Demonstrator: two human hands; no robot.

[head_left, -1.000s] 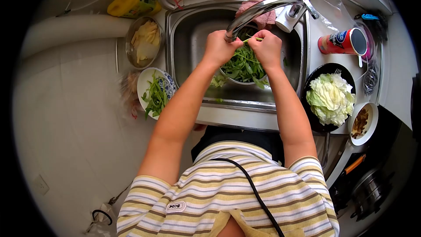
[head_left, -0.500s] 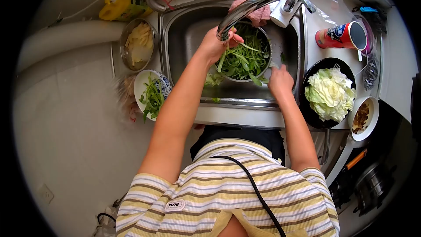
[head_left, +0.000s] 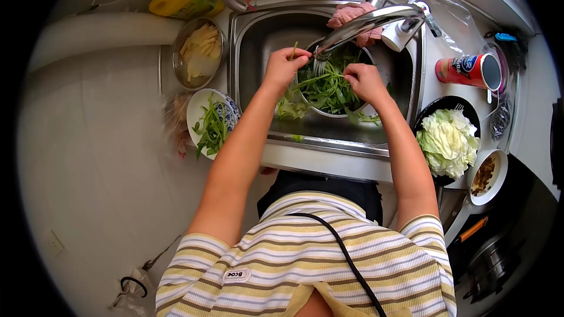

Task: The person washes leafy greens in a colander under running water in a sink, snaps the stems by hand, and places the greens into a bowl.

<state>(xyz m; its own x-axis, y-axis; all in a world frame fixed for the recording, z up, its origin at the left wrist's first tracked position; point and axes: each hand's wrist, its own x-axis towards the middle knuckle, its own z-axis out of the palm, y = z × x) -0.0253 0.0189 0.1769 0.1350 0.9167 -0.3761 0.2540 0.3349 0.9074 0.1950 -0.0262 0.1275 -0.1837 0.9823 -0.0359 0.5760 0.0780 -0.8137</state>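
In the sink [head_left: 252,29] stands a round metal pot [head_left: 369,58] heaped with leafy green vegetables [head_left: 329,89]. My left hand [head_left: 285,67] is at the pot's left edge, thumb and fingers pinched on a thin green stem whose end sticks up. Over the right side of the pot, my right hand [head_left: 365,82] has its fingers closed on some of the greens. The chrome faucet [head_left: 370,20] arches above, and water seems to run down between my hands. Loose green scraps [head_left: 291,108] lie on the sink floor beside the pot.
Left of the sink are a patterned bowl of greens [head_left: 212,128] and a metal bowl of pale slices [head_left: 200,50]. To the right stand a pan with a cabbage head [head_left: 449,144], a white dish of brown bits [head_left: 484,176] and a red canister [head_left: 467,71].
My right hand has risen from the sink floor into the greens. My left hand has moved from above the greens to the pot's left edge. The view has shifted slightly.
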